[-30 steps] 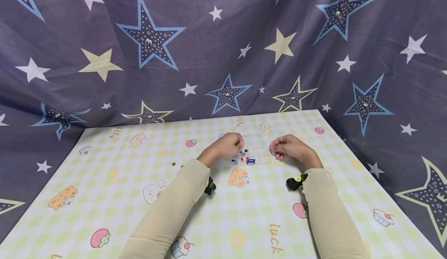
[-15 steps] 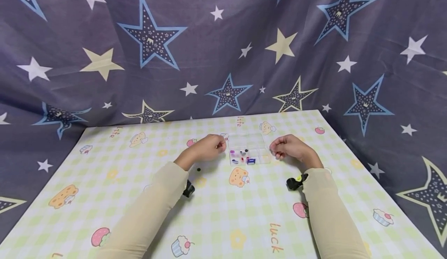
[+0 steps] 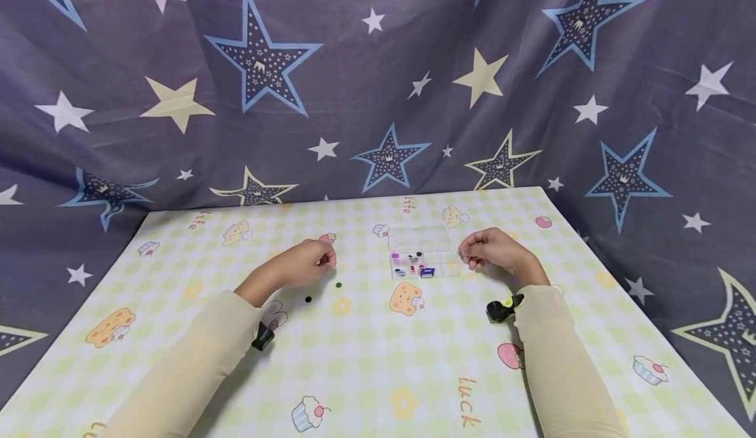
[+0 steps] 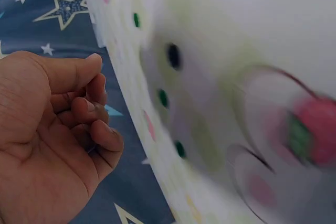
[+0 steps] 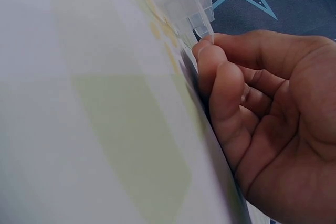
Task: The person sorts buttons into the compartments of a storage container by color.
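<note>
My left hand (image 3: 301,262) hovers over the table left of the clear plastic box. Its fingers curl loosely, thumb near the index fingertip, with nothing visible between them in the left wrist view. Below it lie a dark disc (image 4: 174,56) and small green discs (image 4: 163,98). My right hand (image 3: 499,254) pinches the near right edge of the clear compartment box (image 5: 181,1) between thumb and index finger. The box's lid (image 3: 419,238) is laid back. Small purple, black, red and blue pieces (image 3: 428,272) sit in its left and middle compartments.
The checkered tablecloth (image 3: 354,359) carries printed strawberries, cupcakes and animals. A star-patterned curtain (image 3: 331,83) hangs behind the table. Black wrist cameras (image 3: 501,310) are strapped below each hand.
My left hand has moved left, away from the box, and out over the table near the discs. A purple piece in the box has come into view. The right hand stays at the box.
</note>
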The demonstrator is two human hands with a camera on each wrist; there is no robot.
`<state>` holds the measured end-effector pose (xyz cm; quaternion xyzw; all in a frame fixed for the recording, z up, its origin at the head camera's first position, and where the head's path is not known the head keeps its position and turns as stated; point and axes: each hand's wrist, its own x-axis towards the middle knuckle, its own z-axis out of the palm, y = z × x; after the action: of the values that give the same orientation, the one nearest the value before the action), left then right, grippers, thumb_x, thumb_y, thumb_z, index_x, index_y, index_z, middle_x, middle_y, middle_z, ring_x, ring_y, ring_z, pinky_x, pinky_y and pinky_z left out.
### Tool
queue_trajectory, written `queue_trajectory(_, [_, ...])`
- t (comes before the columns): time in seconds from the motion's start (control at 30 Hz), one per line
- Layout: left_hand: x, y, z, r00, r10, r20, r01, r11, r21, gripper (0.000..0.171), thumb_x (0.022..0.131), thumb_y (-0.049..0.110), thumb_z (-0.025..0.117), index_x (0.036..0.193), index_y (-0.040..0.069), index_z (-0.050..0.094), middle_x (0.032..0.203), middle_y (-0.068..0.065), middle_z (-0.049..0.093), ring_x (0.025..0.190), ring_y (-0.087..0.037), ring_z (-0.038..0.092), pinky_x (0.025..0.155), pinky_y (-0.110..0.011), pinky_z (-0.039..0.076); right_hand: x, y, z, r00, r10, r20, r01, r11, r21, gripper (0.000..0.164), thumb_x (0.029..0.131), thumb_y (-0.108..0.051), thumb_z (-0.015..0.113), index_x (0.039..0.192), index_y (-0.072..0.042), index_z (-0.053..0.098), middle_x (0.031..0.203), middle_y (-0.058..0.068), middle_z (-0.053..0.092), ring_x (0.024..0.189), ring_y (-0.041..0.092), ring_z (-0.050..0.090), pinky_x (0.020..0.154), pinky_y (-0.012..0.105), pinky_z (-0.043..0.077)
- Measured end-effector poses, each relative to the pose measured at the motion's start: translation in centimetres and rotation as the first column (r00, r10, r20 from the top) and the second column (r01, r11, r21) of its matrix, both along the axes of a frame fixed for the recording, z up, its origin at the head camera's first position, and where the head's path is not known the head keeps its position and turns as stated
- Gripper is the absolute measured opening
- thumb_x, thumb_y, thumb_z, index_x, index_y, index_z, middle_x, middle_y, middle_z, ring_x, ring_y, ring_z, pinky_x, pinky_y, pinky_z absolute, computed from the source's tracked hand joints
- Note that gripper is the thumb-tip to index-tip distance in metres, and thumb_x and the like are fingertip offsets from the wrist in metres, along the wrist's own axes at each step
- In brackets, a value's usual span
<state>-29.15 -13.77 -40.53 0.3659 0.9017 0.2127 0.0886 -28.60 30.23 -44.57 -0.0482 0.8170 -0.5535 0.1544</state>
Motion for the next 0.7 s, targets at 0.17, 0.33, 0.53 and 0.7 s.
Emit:
queue_trajectory(0.17, [0.7,-2.1,-0.6,1.000,-0.004,0.027,0.004,1.000,-0.021,0.020,0.100,0.000,0.051,0.090,0.009,0.065,0.078,0.003,0.057,0.069,-0.012,0.048,0.070,-0.032,0.044,0.0,0.0,0.0,1.000,0.003,-0.006,-0.003,1.000,0.004,0.021,0.102,-0.006,0.060,0.113,0.010,0.066,0.088,0.013,0.068,0.070,0.015,0.063,0.064,0.028,0.054])
queue_trajectory(0.33, [1.5,-3.5,-0.9,0.994,-0.047,0.101,0.050,0.998,-0.023,0.016,0.101,0.000,0.055,0.091,0.009,0.066,0.083,0.001,0.062,0.071,-0.011,0.050,0.069,-0.030,0.046,-0.1,0.0,-0.1,1.000,-0.002,-0.008,0.002,1.000,0.008,0.020,0.101,-0.006,0.060,0.113,0.010,0.066,0.087,0.012,0.068,0.069,0.015,0.064,0.064,0.028,0.054])
queue_trajectory(0.53, [2.4,-4.8,-1.0,0.980,-0.082,0.182,0.088,0.996,-0.024,0.011,0.102,0.002,0.060,0.095,0.008,0.066,0.088,0.000,0.065,0.073,-0.010,0.051,0.070,-0.029,0.048,-0.1,-0.1,-0.2,1.000,-0.007,-0.002,0.007,1.000,0.006,0.018,0.101,-0.006,0.060,0.111,0.008,0.067,0.087,0.011,0.068,0.069,0.015,0.064,0.064,0.028,0.055])
queue_trajectory(0.7, [2.7,-5.2,-1.2,0.978,-0.093,0.188,0.097,0.995,-0.012,0.010,0.102,0.003,0.060,0.096,0.009,0.066,0.089,0.000,0.065,0.073,-0.010,0.052,0.069,-0.029,0.049,-0.1,0.0,-0.2,1.000,-0.015,-0.002,0.015,1.000,0.012,0.018,0.101,-0.006,0.060,0.111,0.007,0.068,0.087,0.012,0.068,0.069,0.016,0.064,0.064,0.029,0.055])
